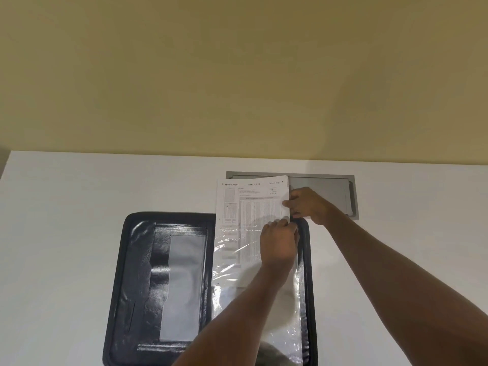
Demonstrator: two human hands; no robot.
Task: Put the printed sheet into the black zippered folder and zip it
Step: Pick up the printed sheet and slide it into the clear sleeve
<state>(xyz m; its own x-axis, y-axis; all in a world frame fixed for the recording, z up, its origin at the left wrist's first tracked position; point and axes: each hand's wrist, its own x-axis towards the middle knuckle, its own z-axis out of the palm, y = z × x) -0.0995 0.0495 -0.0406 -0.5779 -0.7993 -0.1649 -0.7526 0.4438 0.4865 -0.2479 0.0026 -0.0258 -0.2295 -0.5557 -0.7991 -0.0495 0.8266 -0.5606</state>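
The black zippered folder lies wide open on the white table, its left inner cover showing pockets. On its right half sit clear plastic sleeves. The printed sheet is partly inside a sleeve; its top sticks out past the folder's far edge. My right hand pinches the sheet's right edge near the top. My left hand rests on the sleeve's top right corner, fingers closed on the plastic beside the sheet.
A grey metal cable hatch is set in the white table just beyond the folder, partly under the sheet. A yellow wall rises behind the table's far edge.
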